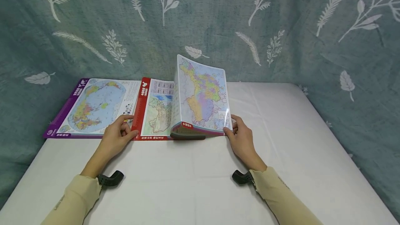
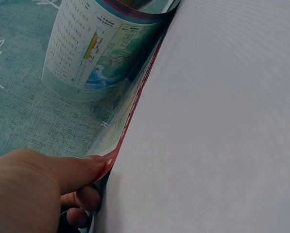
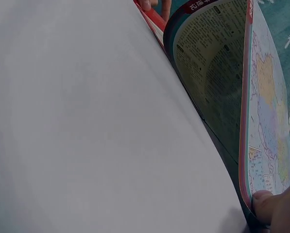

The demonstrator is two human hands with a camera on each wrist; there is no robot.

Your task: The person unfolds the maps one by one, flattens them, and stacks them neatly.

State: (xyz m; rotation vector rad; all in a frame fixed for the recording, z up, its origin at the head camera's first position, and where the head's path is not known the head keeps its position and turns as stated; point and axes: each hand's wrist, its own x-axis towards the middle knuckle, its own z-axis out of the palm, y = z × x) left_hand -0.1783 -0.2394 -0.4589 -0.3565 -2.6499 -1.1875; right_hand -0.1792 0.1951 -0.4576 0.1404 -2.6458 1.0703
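A red-bordered folded map [image 1: 159, 112] lies along the back of the table, its right part bent up and showing a multicoloured map panel [image 1: 204, 93]. My left hand [image 1: 117, 133] pinches the red left border near its front corner; in the left wrist view the thumb [image 2: 81, 170] lies on top with fingers under the edge. At the lower right corner of the raised panel, my right hand [image 1: 242, 140] grips with the thumb in front and fingers behind. The curved underside, printed with dense text [image 3: 213, 53], shows in the right wrist view.
A purple-bordered world map [image 1: 97, 105] lies at the left, its right side meeting the red border. Under both arms spreads a white-covered table [image 1: 187, 183]. Behind it hangs a green curtain [image 1: 218, 27] with white leaf prints. A black wrist device [image 1: 110, 179] sits at the left cuff.
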